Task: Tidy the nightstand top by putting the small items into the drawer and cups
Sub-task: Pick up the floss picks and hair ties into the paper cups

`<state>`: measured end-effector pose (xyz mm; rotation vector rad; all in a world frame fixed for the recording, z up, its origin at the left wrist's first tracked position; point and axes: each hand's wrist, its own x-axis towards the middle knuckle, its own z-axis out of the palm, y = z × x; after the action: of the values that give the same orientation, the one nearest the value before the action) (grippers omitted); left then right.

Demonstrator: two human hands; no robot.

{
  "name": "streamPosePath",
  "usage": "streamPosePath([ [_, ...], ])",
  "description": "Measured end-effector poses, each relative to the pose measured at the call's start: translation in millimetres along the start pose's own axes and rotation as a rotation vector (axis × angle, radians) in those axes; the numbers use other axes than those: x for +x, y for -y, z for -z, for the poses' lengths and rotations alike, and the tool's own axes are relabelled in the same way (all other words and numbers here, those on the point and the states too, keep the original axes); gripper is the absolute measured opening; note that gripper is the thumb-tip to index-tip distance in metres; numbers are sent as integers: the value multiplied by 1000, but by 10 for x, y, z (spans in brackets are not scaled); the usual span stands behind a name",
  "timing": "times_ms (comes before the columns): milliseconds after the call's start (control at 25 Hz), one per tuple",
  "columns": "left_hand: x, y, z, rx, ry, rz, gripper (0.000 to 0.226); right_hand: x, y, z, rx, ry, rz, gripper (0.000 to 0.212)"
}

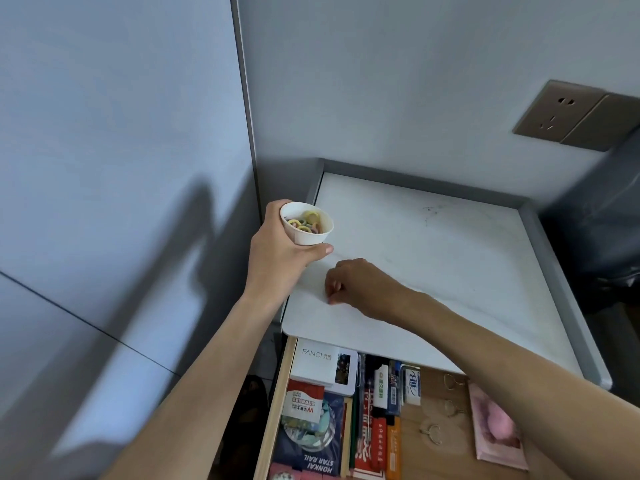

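Observation:
My left hand point(277, 249) holds a small white paper cup point(309, 228) just off the left edge of the nightstand top point(433, 244). Several pastel hair rings point(306, 221) lie inside the cup. My right hand point(360, 287) rests on the white marble-look top near its front left, fingers curled and pinched together; whether anything is between them is hidden. Below the top, the wooden drawer point(273, 403) stands pulled out, filled with small items.
In the drawer lie a white FANCI box point(320, 363), booklets point(311, 431), pens and markers point(381, 410), an eraser point(412, 386), metal clips point(450, 407) and a pink pouch point(495, 427). A grey raised rim point(540, 244) edges the top. A wall socket point(561, 112) sits at the back right.

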<state>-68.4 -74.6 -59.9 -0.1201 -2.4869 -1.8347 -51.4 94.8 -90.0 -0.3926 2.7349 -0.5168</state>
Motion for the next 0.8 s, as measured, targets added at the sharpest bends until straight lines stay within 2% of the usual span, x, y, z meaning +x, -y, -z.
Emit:
streamPosePath([
  [80,-6,-6,8,5,17,-3,74,1,-83,121,-48,45,-75,8],
  [120,-12,-11,7,2,24,-2,74,-15,-110,225,3,12,-107,6],
  [240,-25,-38,-23,-10,51,7,73,-85,-38,689,369,-306,-135,8],
  [320,-33,-67,-56,-19,69,10,73,-92,143,974,533,-451,-40,10],
  [480,-69,-130,-136,-39,110,18,70,4,438,1001,287,-348,94,3],
  [640,-87,-151,-148,-36,112,10,72,-50,330,953,322,-408,134,4],
  [720,-90,-163,-168,-40,132,8,71,-91,320,945,297,-366,176,5],
  [800,-105,-166,-198,-56,157,4,70,-96,366,923,151,-285,212,12],
])
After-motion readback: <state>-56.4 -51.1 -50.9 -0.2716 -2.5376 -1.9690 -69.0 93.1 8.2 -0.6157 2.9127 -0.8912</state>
